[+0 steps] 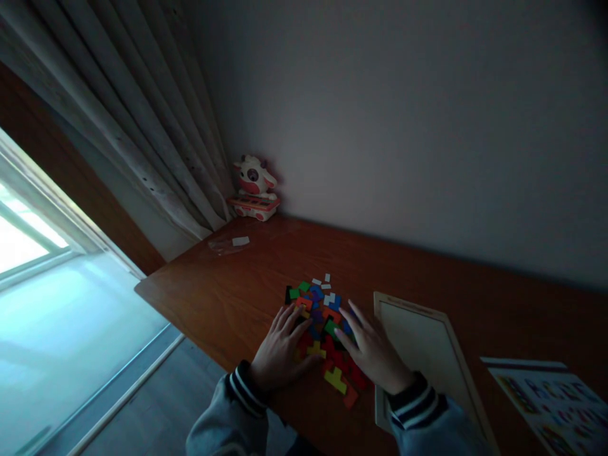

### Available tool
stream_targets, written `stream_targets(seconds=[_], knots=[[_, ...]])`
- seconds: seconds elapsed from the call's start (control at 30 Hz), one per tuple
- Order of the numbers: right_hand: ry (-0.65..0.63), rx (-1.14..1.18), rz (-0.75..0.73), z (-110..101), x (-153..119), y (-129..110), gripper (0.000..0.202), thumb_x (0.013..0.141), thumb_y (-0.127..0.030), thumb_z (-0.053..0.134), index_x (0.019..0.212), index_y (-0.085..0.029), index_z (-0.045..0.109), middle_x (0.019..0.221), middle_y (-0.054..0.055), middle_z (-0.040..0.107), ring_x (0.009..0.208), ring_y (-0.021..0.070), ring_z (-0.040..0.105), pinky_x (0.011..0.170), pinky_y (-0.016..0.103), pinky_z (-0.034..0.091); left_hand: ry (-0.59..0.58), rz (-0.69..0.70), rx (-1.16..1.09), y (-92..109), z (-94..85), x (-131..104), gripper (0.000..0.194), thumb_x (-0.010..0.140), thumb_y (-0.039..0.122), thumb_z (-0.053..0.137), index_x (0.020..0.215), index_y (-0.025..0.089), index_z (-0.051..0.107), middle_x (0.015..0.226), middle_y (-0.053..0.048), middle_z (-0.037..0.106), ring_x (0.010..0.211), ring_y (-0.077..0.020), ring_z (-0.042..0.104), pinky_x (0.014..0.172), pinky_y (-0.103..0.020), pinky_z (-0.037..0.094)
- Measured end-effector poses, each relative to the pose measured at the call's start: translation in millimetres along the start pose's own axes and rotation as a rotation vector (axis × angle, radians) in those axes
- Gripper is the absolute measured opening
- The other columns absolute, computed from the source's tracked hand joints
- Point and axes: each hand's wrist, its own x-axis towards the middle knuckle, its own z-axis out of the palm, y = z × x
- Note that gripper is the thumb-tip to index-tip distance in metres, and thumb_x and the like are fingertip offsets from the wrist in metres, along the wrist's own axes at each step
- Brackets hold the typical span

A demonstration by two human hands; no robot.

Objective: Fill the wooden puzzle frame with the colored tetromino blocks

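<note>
A loose pile of coloured flat puzzle pieces lies on the wooden table, including a yellow piece [335,380], a green piece [331,327] and a white piece [329,299]. My left hand [284,351] rests at the pile's left side, fingers stretched out over the nearest pieces. On the right side, my right hand [373,350] has its fingers spread, the tips at the green and blue pieces. Neither hand grips a piece that I can see. Some pieces are partly hidden beneath the fingers. Beside my right hand lies a wooden-framed board [418,329], partly covered by my sleeve.
A printed sheet [555,396] with coloured figures lies at the right. Toward the back left are a clear plastic bag [222,246] and a cow-shaped toy keyboard [255,190]. The table [209,294] meets a wall behind; curtains [156,126] and a window are at left.
</note>
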Motion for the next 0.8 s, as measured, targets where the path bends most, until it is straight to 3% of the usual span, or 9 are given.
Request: stream_targets(seconds=[0.1,0.2,0.3,0.47,0.63,0.8], knots=[[0.113,-0.078,-0.039,-3,-43,1,0.057,0.097,-0.057,0.042,0.141,-0.021,0.052,0.149,0.015,0.049,0.132,0.0286,0.051,0.105,0.048,0.044,0.056,-0.064,0.021,0,2.6,-1,0.069,0.091,0.063,0.051,0.147,0.023,0.044,0.160,-0.013,0.029,0.148,-0.0383,0.024,0.118,-0.064,0.026],[0.249,-0.153,-0.109,-5,-83,-3,0.047,0.099,-0.049,0.040,0.135,-0.024,0.057,0.142,0.012,0.057,0.126,0.0276,0.057,0.103,0.048,0.041,0.095,-0.107,0.022,0,3.4,0,0.067,0.092,0.061,0.052,0.145,0.022,0.045,0.159,-0.014,0.031,0.147,-0.0387,0.025,0.116,-0.064,0.028],[0.327,-0.171,-0.179,-3,-106,-12,0.037,0.099,-0.038,0.044,0.128,-0.024,0.061,0.130,0.008,0.067,0.115,0.0250,0.064,0.107,0.045,0.034,0.081,-0.028,-0.018,2,-0.3,1,0.062,0.092,0.059,0.053,0.143,0.024,0.048,0.157,-0.013,0.035,0.144,-0.0365,0.031,0.116,-0.062,0.031],[0.276,-0.192,-0.189,9,-102,-34,0.038,0.100,-0.038,0.042,0.130,-0.023,0.061,0.132,0.006,0.066,0.117,0.0256,0.064,0.109,0.046,0.031,-0.032,0.167,-0.108,9,-10.6,4,0.047,0.094,0.050,0.055,0.136,0.029,0.056,0.146,-0.007,0.052,0.134,-0.0301,0.046,0.111,-0.054,0.041],[0.196,-0.138,-0.095,14,-85,-49,0.044,0.100,-0.042,0.045,0.138,-0.024,0.054,0.146,0.009,0.053,0.125,0.0276,0.058,0.106,0.047,0.039,-0.028,0.121,-0.093,11,-10.9,5,0.043,0.094,0.048,0.055,0.132,0.029,0.061,0.148,-0.006,0.050,0.133,-0.0320,0.047,0.110,-0.055,0.042],[0.340,-0.094,-0.041,11,-95,-40,0.035,0.096,-0.035,0.052,0.127,-0.022,0.062,0.133,0.009,0.064,0.117,0.0286,0.062,0.101,0.047,0.042,0.005,0.089,-0.084,9,-6.1,5,0.036,0.097,0.043,0.052,0.128,0.029,0.063,0.145,-0.004,0.053,0.133,-0.0288,0.048,0.111,-0.053,0.042]])
